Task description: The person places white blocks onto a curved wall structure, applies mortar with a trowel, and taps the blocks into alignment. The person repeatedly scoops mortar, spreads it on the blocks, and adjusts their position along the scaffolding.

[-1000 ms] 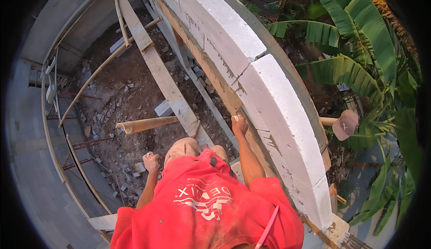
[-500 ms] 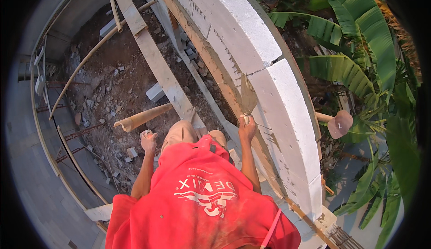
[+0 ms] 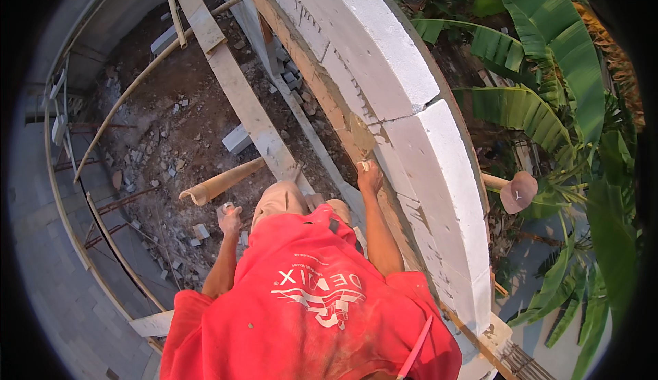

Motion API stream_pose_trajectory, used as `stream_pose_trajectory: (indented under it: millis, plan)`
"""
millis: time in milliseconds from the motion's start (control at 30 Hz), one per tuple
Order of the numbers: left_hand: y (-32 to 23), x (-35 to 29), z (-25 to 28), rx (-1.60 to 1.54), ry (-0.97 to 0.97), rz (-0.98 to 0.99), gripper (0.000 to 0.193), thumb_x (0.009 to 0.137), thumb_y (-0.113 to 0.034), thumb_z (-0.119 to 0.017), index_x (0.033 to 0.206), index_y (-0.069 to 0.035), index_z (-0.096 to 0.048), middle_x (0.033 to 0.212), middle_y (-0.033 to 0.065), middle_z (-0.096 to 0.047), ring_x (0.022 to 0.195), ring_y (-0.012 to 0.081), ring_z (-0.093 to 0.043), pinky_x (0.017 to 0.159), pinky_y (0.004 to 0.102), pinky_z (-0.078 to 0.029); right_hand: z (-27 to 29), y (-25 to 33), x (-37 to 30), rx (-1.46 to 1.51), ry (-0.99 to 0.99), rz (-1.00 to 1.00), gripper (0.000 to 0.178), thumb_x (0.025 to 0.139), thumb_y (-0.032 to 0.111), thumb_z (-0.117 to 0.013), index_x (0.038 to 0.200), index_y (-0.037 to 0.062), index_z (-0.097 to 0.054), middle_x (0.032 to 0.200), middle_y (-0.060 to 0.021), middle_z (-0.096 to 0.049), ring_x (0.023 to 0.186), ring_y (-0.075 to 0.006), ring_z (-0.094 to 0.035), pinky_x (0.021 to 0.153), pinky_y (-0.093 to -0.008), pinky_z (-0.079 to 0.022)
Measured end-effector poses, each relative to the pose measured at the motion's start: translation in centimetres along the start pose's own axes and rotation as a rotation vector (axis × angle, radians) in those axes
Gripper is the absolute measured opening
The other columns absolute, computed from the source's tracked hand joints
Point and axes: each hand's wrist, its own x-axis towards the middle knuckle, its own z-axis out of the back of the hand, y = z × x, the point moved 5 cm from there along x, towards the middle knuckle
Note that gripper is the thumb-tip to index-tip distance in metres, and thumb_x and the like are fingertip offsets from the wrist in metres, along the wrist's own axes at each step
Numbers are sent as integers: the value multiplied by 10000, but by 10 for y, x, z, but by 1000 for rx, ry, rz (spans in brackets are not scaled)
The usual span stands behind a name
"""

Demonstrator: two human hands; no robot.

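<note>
My right hand [image 3: 370,177] is closed round the handle of a trowel [image 3: 360,135]. The trowel's mortar-stained blade points away from me, over the lower edge of a pale block wall [image 3: 370,92], near a grey mortar line along the orange-brown strip [image 3: 322,81] at its foot. A dark gap shows in the joint between two blocks on the white top. My left hand [image 3: 229,218] is held low beside my knee with its fingers curled; whether anything is inside them is hidden. It is apart from the wall.
A long plank [image 3: 247,99] runs away from me above rubble-strewn ground. Bamboo poles [image 3: 223,182] stick out at left, and a loose white block [image 3: 237,139] lies below. Banana leaves [image 3: 524,112] and a cap [image 3: 519,193] on a pole are beyond the wall.
My right hand has moved a little left with the trowel, taking its blade from the block face to the wall's lower edge. My left hand has barely shifted.
</note>
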Motion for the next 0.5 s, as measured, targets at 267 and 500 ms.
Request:
stream_pose_trajectory:
  millis: [267,500]
  plan:
    - [-13,11,-1,55,-78,-103,628,709,-247,-858,1237,-99,-554,1031,100,-660,787,224,-675,599,360,-570,67,22,-23,257,-79,44,417,910,426,-690,1011,22,-691,902,-237,-717,869,-451,-692,775,-540,-516]
    - [-3,21,-1,132,-59,-101,657,728,-310,-844,1286,-142,-540,936,80,-634,706,189,-651,574,342,-552,50,45,-34,236,-117,105,436,929,425,-678,1010,-3,-672,865,-244,-700,835,-455,-682,750,-525,-516]
